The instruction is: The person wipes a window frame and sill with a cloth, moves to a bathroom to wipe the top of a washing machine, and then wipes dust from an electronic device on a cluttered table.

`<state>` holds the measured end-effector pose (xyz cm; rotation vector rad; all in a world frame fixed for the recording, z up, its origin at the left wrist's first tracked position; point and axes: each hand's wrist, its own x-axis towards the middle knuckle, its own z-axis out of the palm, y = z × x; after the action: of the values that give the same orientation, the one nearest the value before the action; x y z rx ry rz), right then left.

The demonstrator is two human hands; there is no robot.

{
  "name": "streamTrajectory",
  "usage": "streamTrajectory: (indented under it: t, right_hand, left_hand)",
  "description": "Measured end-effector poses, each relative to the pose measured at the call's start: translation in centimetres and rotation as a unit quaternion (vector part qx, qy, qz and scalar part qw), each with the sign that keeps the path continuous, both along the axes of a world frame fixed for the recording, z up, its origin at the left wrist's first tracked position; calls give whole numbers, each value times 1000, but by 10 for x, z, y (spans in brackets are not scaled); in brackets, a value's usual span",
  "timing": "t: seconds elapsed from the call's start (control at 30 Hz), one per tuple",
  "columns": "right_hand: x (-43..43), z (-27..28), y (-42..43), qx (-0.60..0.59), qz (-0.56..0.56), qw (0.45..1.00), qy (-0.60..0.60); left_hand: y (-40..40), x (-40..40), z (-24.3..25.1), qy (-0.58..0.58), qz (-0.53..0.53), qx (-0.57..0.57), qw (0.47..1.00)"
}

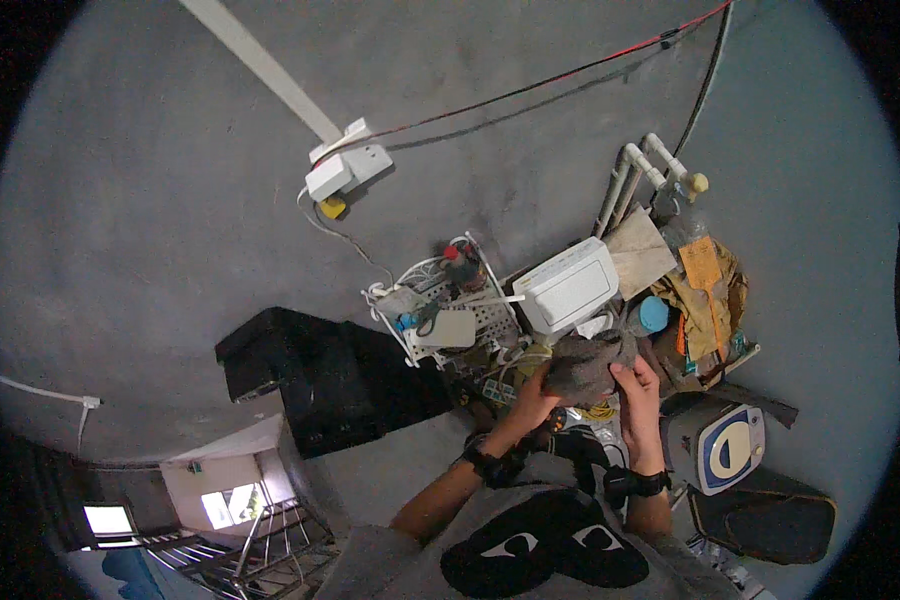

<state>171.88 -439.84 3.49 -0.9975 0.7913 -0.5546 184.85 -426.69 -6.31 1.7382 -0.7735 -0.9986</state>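
Observation:
A crumpled grey-brown cloth (585,367) is held up between both hands in front of the chest. My left hand (534,403) grips its left side, with the fingers partly hidden by the fabric. At the right edge of the cloth, my right hand (637,386) pinches it between thumb and fingers. Both wrists wear black bands. Just beyond the cloth stand a white plastic box-like device (568,286) and a container with a light-blue lid (653,314). Yellow cord (598,412) shows beneath the hands.
A white wire rack (495,319) holds a bottle, scissors and small items. Black furniture (360,375) stands left of it. At the right are an orange spatula-like tool (699,262), plastic bags, a blue-and-cream appliance (729,450) and a black case (765,517). Wall sockets (364,161) carry cables.

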Motion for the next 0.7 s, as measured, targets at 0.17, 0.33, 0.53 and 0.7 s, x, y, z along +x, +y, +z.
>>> streamTrajectory:
  t: [0.17, 0.33, 0.53, 0.7]
  right_hand:
    - [-1, 1, -5, 15, -43, 999, -28]
    - [-10, -72, -26, -4, 116, 990, 75]
    - [10, -43, -11, -169, 195, 962, 93]
    - [74, 35, 31, -509, 125, 851, -26]
  left_hand:
    - [16, 5, 16, 5, 136, -34, 990]
    - [35, 31, 39, 29, 200, -111, 973]
    - [59, 69, 85, -86, 246, -106, 960]
    - [49, 99, 121, -103, 246, -103, 958]
